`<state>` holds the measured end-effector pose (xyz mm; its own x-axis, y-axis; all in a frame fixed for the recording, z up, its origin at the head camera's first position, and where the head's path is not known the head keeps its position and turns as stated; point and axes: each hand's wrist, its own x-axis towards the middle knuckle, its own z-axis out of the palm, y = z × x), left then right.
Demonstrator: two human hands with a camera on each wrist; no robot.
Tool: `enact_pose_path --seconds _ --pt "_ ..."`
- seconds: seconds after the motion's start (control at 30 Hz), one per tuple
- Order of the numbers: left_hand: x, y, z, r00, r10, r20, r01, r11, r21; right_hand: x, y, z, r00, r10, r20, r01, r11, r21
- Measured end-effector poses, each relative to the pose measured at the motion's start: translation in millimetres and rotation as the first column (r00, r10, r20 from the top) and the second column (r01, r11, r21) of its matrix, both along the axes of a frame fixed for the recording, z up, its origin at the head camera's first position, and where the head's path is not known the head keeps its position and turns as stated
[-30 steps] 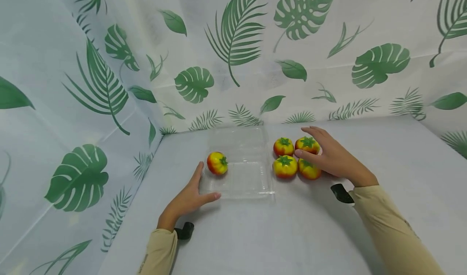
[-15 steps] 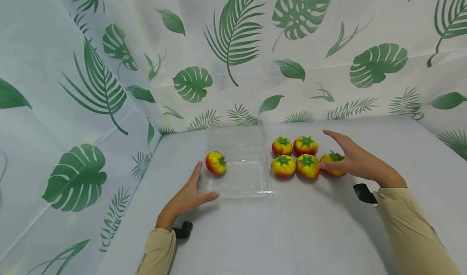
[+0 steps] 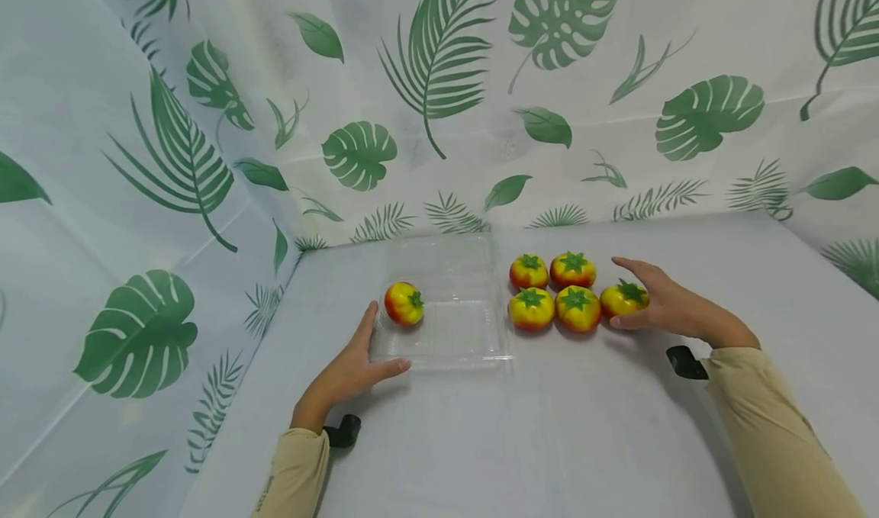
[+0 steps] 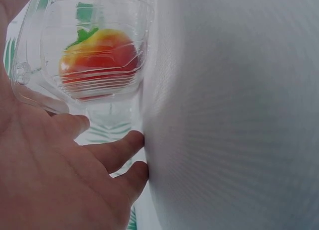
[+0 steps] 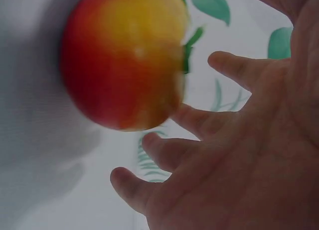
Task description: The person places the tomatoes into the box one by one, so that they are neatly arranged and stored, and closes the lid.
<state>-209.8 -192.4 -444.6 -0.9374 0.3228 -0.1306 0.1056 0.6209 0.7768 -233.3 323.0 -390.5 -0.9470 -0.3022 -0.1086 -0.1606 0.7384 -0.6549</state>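
Sitting on the white table [image 3: 481, 442], the rightmost red-yellow fruit [image 3: 617, 301] lies between the right hand [image 3: 676, 304]'s spread, ungripping thumb and fingers — four like fruits [image 3: 577, 309] crowd its left. The left hand [image 3: 349, 371], spread and gripping nothing, flanks the clear container [image 3: 467, 331], one fruit [image 3: 402, 304] inside.

Head view: high, facing forward-down. Wrist views: low, close, rolled sideways. Head, left wrist share clear container [image 3: 463, 331].

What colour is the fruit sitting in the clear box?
The fruit is yellow and red, its leafy top green, seen best in the head view.
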Motion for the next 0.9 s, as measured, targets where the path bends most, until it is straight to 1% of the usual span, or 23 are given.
enact_pose_path --seconds 0.1,0.23,0.4,0.53,0.7,0.9 --pt "-0.7 0.1 1.1 1.0 -0.001 -0.002 0.001 1.0 0.006 -3.8 2.9 -4.9 1.0 0.008 0.01 -0.008 1.0 0.01" --pt "-1.6 0.5 0.9 1.0 -0.003 -0.008 0.003 1.0 0.003 -5.6 6.5 -9.1 0.999 0.004 0.036 -0.006 0.999 0.046" --pt "-1.4 0.5 -1.2 1.0 0.0 -0.004 0.0 1.0 0.008 -3.3 9.4 -11.7 0.998 -0.009 0.067 0.005 0.998 0.068" --pt "-0.5 0.1 -1.8 1.0 0.0 -0.001 0.0 1.0 0.018 -1.0 9.8 -10.4 0.996 -0.017 0.087 0.01 0.997 0.074" --pt "0.9 -1.1 -0.9 1.0 0.007 -0.004 -0.006 1.0 0.025 0.7 9.9 -8.5 0.997 -0.009 0.073 0.003 0.997 0.081" --pt "1.0 0.3 0.8 1.0 0.004 -0.015 -0.004 1.0 0.024 -1.7 16.4 -10.4 1.0 -0.016 0.023 0.013 0.995 0.097"
